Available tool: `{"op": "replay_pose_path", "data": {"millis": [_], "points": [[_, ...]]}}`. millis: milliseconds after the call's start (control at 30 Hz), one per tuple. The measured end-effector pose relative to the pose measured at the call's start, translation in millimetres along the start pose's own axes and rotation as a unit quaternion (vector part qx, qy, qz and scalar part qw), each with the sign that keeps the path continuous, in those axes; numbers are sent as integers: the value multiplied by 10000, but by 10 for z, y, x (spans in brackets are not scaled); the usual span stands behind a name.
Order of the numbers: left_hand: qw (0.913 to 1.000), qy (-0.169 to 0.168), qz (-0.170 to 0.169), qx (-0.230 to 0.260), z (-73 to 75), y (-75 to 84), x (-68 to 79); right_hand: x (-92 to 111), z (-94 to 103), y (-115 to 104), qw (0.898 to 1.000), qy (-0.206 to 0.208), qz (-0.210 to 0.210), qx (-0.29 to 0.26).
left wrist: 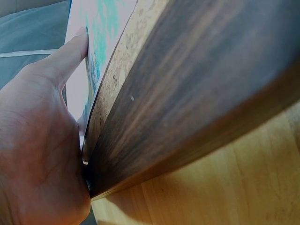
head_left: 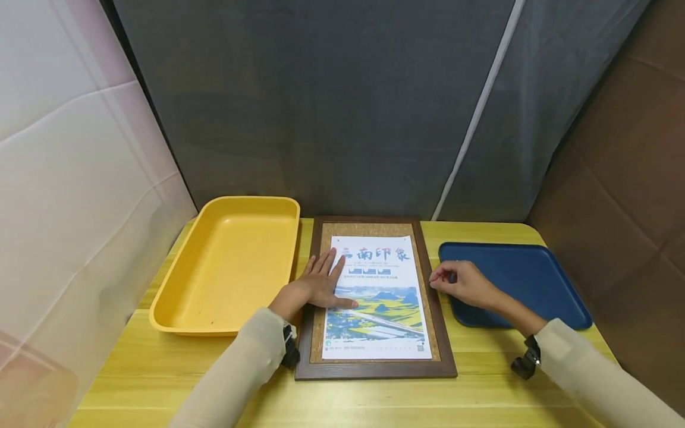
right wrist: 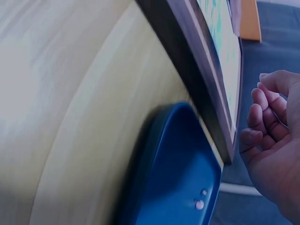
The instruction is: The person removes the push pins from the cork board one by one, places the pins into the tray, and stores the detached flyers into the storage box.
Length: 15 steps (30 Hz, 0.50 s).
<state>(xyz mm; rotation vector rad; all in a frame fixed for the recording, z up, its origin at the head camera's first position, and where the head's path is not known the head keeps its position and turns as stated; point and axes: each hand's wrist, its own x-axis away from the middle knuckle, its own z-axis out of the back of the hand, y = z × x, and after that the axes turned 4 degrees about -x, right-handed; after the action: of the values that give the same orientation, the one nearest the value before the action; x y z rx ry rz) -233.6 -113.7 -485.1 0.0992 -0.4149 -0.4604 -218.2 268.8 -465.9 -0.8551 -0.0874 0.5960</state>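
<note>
From the head, the left hand (head_left: 321, 284) lies with fingers and thumb spread wide, pressed on the left part of a printed poster (head_left: 382, 324) and hiding some of its edge. The poster lies on a cork board (head_left: 369, 230) inside a brown frame (head_left: 374, 371). The right hand (head_left: 460, 282) hangs by the frame's right side, fingers curled and thumb close to the index finger; it covers part of the blue tray (head_left: 527, 282) behind it. A yellow tray (head_left: 235, 255) sits left of the frame on the wooden table (head_left: 176, 380).

From the left wrist, the thumb (left wrist: 75, 49) extends over the poster, and the heel of the hand is at the frame's edge.

From the right wrist, the fingers fold toward the palm and the gap at the thumb tip is narrow; whether anything small is pinched there, I cannot tell. Two small pale pieces (right wrist: 199, 204) lie in the blue tray, beside the frame.
</note>
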Motion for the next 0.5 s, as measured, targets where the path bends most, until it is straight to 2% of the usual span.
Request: {"op": "replay_pose_path", "data": {"millis": [167,500], "points": [[10000,-48,49,-57,-8,0,-4,-17,-100,-95,9996,-107,262,-58],[9995,-228,162,-118,-93,-67,-132,-30,-310,-269,9982,-334,311,-398]]}}
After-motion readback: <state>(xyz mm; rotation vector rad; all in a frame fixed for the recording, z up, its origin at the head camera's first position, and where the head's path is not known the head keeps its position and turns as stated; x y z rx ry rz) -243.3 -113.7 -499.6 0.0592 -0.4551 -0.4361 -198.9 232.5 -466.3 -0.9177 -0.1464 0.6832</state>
